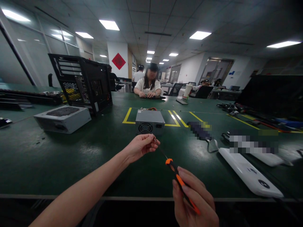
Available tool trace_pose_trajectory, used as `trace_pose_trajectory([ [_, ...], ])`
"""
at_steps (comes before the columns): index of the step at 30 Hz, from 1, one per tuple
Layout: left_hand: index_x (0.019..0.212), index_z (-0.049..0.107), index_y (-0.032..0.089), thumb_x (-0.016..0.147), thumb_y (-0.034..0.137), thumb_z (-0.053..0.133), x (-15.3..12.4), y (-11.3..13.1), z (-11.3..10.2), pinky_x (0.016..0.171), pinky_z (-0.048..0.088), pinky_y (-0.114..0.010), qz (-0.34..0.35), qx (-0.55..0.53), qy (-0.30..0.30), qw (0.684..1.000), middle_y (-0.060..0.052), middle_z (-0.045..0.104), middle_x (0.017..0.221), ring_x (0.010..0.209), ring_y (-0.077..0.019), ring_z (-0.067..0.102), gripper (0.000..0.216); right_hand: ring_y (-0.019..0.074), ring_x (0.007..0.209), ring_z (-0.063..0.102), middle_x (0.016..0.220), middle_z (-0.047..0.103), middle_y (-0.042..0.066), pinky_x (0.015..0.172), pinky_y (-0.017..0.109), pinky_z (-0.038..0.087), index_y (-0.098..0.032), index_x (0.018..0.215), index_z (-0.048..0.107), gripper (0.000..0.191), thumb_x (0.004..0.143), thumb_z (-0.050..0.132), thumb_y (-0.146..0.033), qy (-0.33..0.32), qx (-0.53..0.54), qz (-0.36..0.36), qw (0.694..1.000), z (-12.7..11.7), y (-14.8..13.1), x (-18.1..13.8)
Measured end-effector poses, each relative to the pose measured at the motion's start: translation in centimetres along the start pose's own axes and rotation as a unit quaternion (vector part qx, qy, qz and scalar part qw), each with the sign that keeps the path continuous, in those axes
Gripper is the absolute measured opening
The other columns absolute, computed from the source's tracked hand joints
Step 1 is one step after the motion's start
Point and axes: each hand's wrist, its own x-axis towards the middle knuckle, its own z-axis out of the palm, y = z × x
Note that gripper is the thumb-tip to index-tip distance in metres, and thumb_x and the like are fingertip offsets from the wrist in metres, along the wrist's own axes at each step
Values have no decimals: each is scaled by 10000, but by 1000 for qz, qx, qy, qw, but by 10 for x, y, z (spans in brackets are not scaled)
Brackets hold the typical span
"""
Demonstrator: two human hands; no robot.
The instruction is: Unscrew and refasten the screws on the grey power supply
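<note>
An orange-and-black screwdriver [174, 170] slants across the middle of the view, its handle gripped in my right hand [195, 198]. Its thin shaft points up and left to the fingertips of my left hand [144, 145]. Those fingers are pinched together at the screwdriver's tip; whatever small thing is between them is too small to make out. Just beyond my left hand, a grey computer power supply [150, 117] sits on the green table [113, 176], its round fan grille and socket facing me.
At the left stand a second power supply [62, 118] and an open black computer case [81, 83]. Several white devices, including a power bank [251, 173], lie at the right near a dark monitor [267, 97] and cables. Across the table sits a person [149, 83].
</note>
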Motion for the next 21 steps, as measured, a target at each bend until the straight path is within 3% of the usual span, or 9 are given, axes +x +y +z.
trace_pose_trajectory([
  [9, 753, 579, 100, 819, 214, 584, 0, 1, 0, 506, 500, -141, 13, -20, 24, 999, -43, 634, 733, 549, -59, 581, 132, 144, 857, 643, 952, 676, 74, 684, 253, 545, -168, 941, 558, 210, 766, 561, -51, -60, -78, -19, 995, 0, -6, 5],
  [21, 792, 601, 98, 798, 209, 615, 0, 1, -3, 518, 498, -129, 23, -7, 9, 1000, -41, 629, 772, 572, -50, 576, 112, 159, 874, 656, 965, 685, 91, 674, 255, 563, -135, 928, 594, 223, 737, 593, -19, -37, -51, -23, 998, 4, -5, -1],
])
